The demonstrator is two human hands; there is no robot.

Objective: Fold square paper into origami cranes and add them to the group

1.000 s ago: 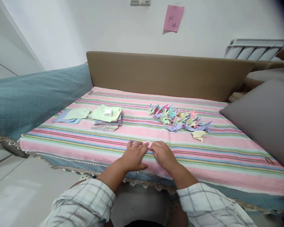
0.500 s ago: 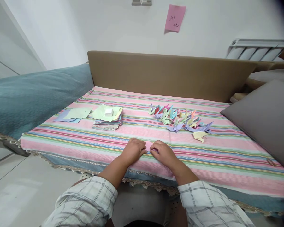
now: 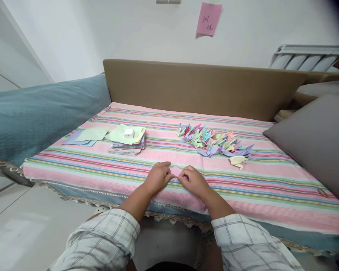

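A small piece of pink paper (image 3: 175, 171) lies on the striped cloth between my two hands, partly covered by the fingers. My left hand (image 3: 159, 176) grips its left side, thumb at the near edge and index finger stretched out above. On the other side, my right hand (image 3: 192, 180) pinches the paper's near edge between thumb and bent fingers. Both thumbs almost meet at that edge. Beyond my right hand sits a cluster of folded paper cranes (image 3: 210, 151) in many colours, with a pale yellow crane (image 3: 237, 162) closest to it.
At the left stands a stack of coloured paper (image 3: 127, 147) with a white charger block (image 3: 129, 133) on top. Loose sheets (image 3: 92, 134) lie beside it. A grey cushion (image 3: 316, 139) leans at the right, and a brown backrest (image 3: 197, 88) runs along the back.
My left index finger has straightened away from the paper, and its thumb has slid right along the near edge. My right fingers have shifted slightly left. The view has tilted a little.
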